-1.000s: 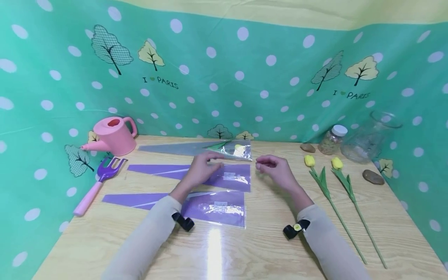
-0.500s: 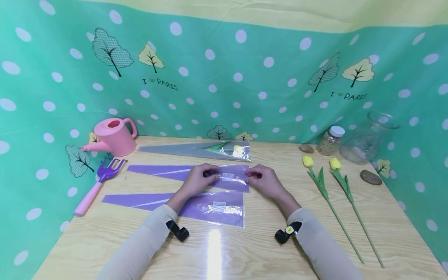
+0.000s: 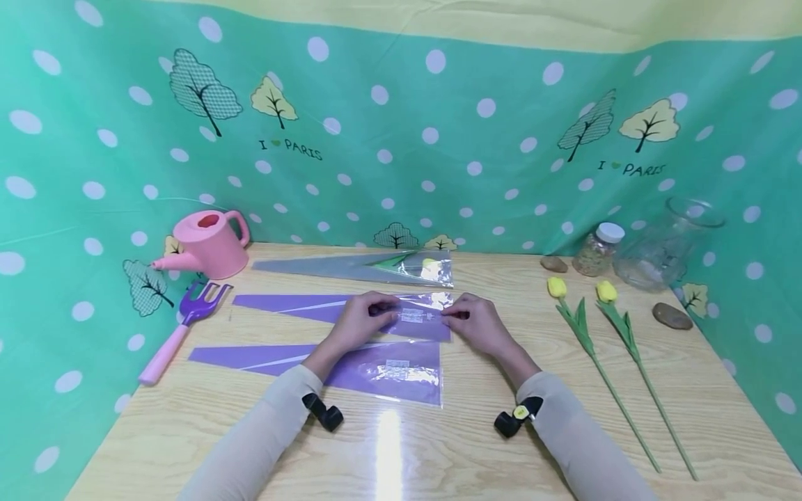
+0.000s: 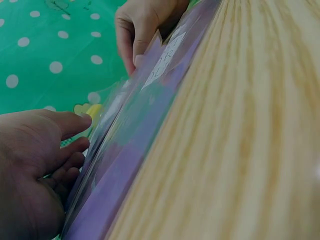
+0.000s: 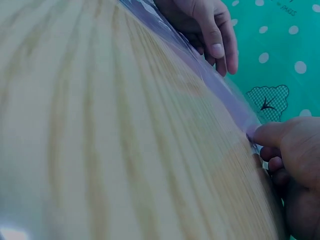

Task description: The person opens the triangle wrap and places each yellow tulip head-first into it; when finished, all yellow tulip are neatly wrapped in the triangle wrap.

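A purple flower sleeve of clear-fronted plastic lies flat in the middle of the table, its wide end to the right. My right hand pinches that wide end's edge between thumb and fingers, and in the right wrist view the thumb lies on the plastic. Over the same sleeve is my left hand, its fingers loosely bent beside the white label. In the left wrist view its thumb is close to the film; contact is hard to tell. Nearer me lies a second purple sleeve.
At the back, a greyish sleeve holds a yellow tulip. Two loose tulips lie on the right, near stones, a lidded jar and a glass vase. A pink watering can and hand fork stand left.
My right hand has come left and nearer me, from beside the back sleeve to the middle sleeve's wide edge, and now pinches it. My left hand has moved slightly nearer me.
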Demonstrator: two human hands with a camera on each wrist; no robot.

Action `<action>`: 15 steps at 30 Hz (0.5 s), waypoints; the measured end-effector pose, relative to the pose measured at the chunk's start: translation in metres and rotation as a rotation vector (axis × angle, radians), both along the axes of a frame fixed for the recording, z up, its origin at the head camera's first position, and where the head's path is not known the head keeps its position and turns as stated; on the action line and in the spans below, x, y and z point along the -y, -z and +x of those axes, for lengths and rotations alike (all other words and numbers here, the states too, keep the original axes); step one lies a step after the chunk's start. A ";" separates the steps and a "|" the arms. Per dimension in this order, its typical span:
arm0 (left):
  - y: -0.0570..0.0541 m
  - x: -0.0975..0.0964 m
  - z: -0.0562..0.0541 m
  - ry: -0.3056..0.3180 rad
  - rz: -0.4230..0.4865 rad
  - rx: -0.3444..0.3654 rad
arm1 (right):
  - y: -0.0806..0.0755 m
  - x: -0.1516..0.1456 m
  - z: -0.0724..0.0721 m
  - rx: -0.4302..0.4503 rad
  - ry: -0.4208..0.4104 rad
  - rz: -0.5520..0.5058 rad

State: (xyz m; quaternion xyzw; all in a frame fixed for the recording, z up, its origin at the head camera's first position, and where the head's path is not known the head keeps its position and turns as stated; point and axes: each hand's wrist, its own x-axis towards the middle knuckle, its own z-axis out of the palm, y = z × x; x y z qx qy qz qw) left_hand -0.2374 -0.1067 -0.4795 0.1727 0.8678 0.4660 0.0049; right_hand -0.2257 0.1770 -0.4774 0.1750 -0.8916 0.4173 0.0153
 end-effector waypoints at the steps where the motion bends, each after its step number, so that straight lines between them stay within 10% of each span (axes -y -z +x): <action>1: 0.000 0.000 0.000 -0.001 0.001 0.000 | 0.000 0.001 0.000 -0.002 0.005 -0.003; 15: -0.001 0.000 -0.003 0.015 -0.029 -0.052 | 0.001 0.002 0.000 -0.027 0.083 -0.143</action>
